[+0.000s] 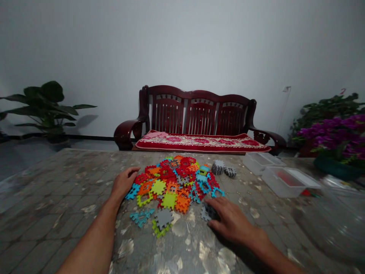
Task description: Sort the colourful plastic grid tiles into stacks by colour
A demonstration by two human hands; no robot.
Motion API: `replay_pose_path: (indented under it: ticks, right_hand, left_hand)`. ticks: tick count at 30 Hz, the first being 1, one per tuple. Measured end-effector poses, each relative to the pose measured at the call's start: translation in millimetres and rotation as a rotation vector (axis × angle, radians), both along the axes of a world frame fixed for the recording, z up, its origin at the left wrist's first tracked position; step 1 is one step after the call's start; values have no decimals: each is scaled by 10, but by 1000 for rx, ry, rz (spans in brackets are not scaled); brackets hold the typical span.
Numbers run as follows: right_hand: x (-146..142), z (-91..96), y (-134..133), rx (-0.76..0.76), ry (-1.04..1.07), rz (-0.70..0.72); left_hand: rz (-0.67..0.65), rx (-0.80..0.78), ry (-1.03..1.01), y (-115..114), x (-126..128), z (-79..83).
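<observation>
A heap of colourful plastic interlocking tiles (169, 200) with notched edges lies on the table, in red, orange, lime, blue and grey. My left hand (124, 183) rests at the heap's left side, fingers loosely extended beside a blue tile (132, 191), holding nothing. To the right of the heap, my right hand (229, 217) has its thumb and fingers around a dark grey tile (205, 213) low on the table; part of that tile is hidden beneath the fingers. At the near edge of the heap, a solid grey tile (164, 218) overlaps a lime one (160, 230).
A stack of grey tiles (218, 167) stands behind the right hand, with a smaller tipped grey stack (230, 172) beside it. Clear plastic boxes (281, 182) and a large transparent container (336, 217) occupy the right side. Beyond the table (85, 171) stands a wooden bench (196, 110).
</observation>
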State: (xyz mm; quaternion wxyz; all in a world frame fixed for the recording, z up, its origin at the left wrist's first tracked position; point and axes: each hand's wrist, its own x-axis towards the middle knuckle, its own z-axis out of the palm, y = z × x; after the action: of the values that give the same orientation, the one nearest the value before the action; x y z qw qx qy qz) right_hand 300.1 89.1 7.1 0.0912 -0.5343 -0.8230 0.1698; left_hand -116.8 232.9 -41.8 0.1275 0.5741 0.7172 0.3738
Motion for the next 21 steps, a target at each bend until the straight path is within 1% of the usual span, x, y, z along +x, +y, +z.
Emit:
replay_pose_path:
  ticks: [5, 9, 11, 13, 15, 17, 21]
  right_hand:
    - [8, 18, 13, 33, -38, 49]
    - [28, -13, 16, 69, -27, 60]
    - [79, -36, 44, 106, 1, 55]
    - [175, -35, 129, 172, 55, 35]
    - [314, 6, 294, 263, 132, -5]
    - [475, 81, 533, 352, 196, -62]
    - [760, 249, 1089, 467, 173, -132]
  left_hand:
    - [-5, 6, -6, 12, -23, -20]
    - [-3, 13, 14, 18, -30, -31]
    - [-2, 17, 16, 23, -33, -40]
    - [-4, 14, 17, 29, -36, -51]
    - [1, 15, 23, 35, -41, -62]
    - [8, 18, 31, 39, -45, -68]
    - [5, 21, 48, 41, -50, -55]
